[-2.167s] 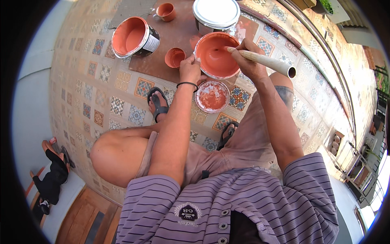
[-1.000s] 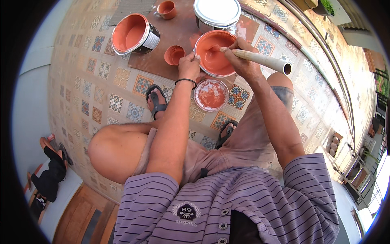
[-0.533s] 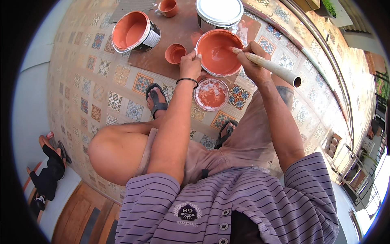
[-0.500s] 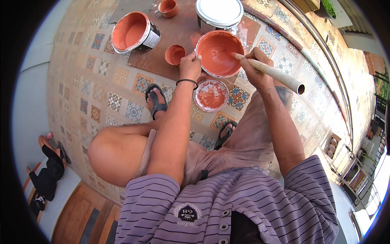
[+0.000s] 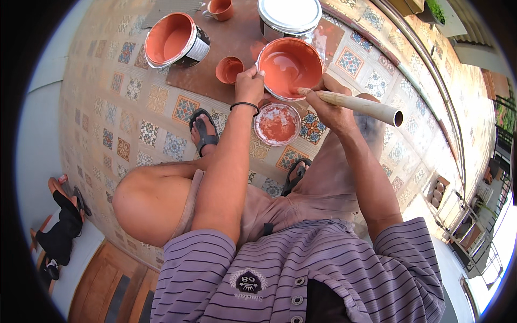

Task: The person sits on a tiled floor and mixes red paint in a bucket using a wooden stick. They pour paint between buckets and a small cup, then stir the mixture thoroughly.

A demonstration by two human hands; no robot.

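A paint bucket point(image 5: 291, 59) with terracotta-coloured paint stands before me. My left hand point(image 5: 249, 85) grips its rim on the left side. In my right hand point(image 5: 329, 103) is a pale hollow pipe point(image 5: 366, 106), slanted so that its paint-smeared end dips into the bucket near the close rim and its open end points out to the right. Just left of my left hand sits a small paint-coated cup point(image 5: 230, 70). A round paint-smeared lid point(image 5: 277, 125) lies on the tiles below the bucket.
A second paint bucket point(image 5: 171, 40) stands left on a brown board point(image 5: 202, 86), with a mug point(image 5: 219, 9) behind it. Beyond my bucket is a white-lidded bucket point(image 5: 290, 13). Long pipes point(image 5: 425, 48) run along the right. Another person point(image 5: 60, 231) is at the far left.
The pipe's end has moved inside the bucket, from the right side toward the near rim, and my right hand has shifted slightly left and nearer. My left hand keeps its hold on the rim.
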